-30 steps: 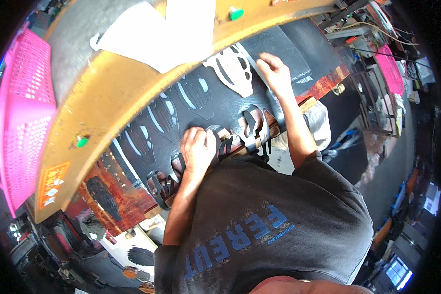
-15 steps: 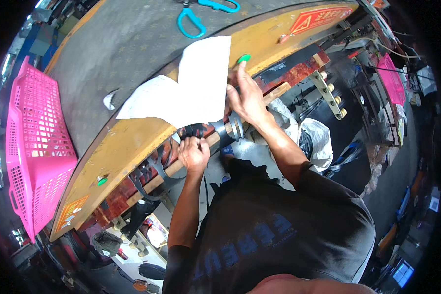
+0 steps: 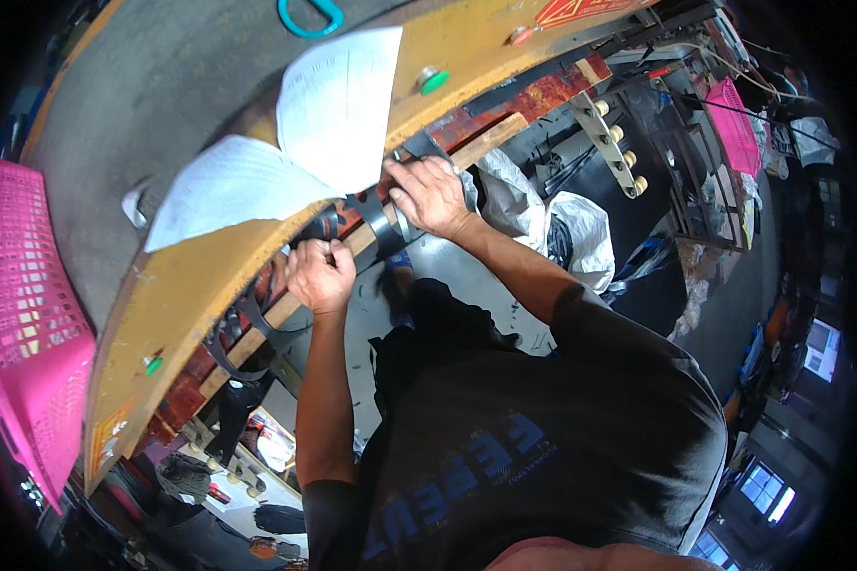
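Observation:
My left hand (image 3: 320, 275) is closed at the dark red ledge under the yellow machine edge (image 3: 219, 285), its fingertips hidden. To its right, my right hand (image 3: 433, 197) bends its fingers down beside dark flexible strips (image 3: 379, 225) that hang over a wooden bar (image 3: 490, 141). What either hand grips, if anything, cannot be made out. Above both hands, white printed paper sheets (image 3: 338, 109) lie over the machine's yellow front. A green push button (image 3: 433, 80) sits above my right hand, and another green button (image 3: 153, 364) is at the lower left.
A pink plastic basket (image 3: 38, 352) stands at the far left on the grey machine top (image 3: 152, 105). Part of a teal scissor handle (image 3: 309, 21) shows at the top. White sacks (image 3: 581, 238) are at the right, below a metal bracket with round knobs (image 3: 607, 143).
My right hand has left the green button and come down to the dark strips at the ledge. The whole view has shifted, and the machine appears farther left and higher.

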Tool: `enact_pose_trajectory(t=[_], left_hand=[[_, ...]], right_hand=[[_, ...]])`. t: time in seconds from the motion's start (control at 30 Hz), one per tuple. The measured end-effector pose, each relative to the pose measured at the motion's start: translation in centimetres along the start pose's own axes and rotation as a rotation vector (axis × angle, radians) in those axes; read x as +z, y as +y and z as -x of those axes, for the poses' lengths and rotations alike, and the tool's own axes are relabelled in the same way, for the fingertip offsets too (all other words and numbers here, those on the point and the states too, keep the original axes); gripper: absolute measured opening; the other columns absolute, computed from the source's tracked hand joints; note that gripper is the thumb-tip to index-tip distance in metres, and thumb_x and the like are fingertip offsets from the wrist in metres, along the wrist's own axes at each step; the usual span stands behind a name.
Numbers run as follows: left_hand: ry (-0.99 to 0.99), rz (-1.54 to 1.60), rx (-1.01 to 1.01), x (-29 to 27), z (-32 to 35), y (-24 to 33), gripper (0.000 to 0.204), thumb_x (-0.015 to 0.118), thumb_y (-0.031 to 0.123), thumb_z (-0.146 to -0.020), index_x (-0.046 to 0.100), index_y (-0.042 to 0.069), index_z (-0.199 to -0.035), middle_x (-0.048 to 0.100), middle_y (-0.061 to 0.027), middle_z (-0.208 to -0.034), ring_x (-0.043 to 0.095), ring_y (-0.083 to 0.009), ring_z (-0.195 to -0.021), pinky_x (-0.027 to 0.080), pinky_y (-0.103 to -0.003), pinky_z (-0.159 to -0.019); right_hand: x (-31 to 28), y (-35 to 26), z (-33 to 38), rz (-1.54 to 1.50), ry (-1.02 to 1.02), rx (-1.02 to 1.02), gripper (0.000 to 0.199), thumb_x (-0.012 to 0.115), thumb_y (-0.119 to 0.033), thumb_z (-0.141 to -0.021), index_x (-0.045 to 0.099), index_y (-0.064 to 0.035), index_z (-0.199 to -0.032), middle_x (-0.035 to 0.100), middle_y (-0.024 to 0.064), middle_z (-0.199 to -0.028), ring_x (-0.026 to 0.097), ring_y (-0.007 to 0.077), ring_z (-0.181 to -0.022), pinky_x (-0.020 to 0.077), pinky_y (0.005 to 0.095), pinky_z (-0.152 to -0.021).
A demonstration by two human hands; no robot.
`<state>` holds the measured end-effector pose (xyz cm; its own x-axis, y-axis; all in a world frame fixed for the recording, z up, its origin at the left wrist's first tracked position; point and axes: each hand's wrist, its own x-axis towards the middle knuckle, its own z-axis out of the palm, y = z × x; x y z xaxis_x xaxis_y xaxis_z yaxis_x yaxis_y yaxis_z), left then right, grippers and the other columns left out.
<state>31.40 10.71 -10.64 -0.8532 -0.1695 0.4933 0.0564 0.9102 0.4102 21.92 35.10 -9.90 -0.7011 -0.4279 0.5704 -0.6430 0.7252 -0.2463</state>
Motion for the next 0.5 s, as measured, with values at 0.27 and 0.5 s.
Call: enact_pose_trajectory(t=[0.27, 0.5], left_hand=[[-0.063, 0.017, -0.058, -0.6, 2.3, 1.6, 0.021, 0.071, 0.027, -0.086, 0.063, 0.011, -0.074, 0.066, -0.0088, -0.081, 0.064, -0.0356, -0.082, 0.05, -0.05, -0.078], [-0.213, 0.371, -0.252, -5.3, 8.0, 6.8, 0.016, 0.073, 0.019, -0.09, 0.064, 0.008, -0.083, 0.065, -0.0137, -0.086, 0.066, -0.0378, -0.086, 0.053, -0.051, -0.076]], right_hand=[[-1.3, -0.9, 2.5, -0.097, 0.039, 0.04, 0.02, 0.076, -0.019, -0.092, 0.077, -0.0164, -0.111, 0.065, 0.0033, -0.101, 0.064, 0.028, -0.1, 0.047, 0.045, -0.094], [-8.9, 0.2, 5.2, -0.405, 0.064, 0.491, 0.026, 0.076, -0.012, -0.097, 0.077, -0.0019, -0.121, 0.073, 0.0169, -0.115, 0.071, 0.029, -0.104, 0.0568, 0.0381, -0.095]])
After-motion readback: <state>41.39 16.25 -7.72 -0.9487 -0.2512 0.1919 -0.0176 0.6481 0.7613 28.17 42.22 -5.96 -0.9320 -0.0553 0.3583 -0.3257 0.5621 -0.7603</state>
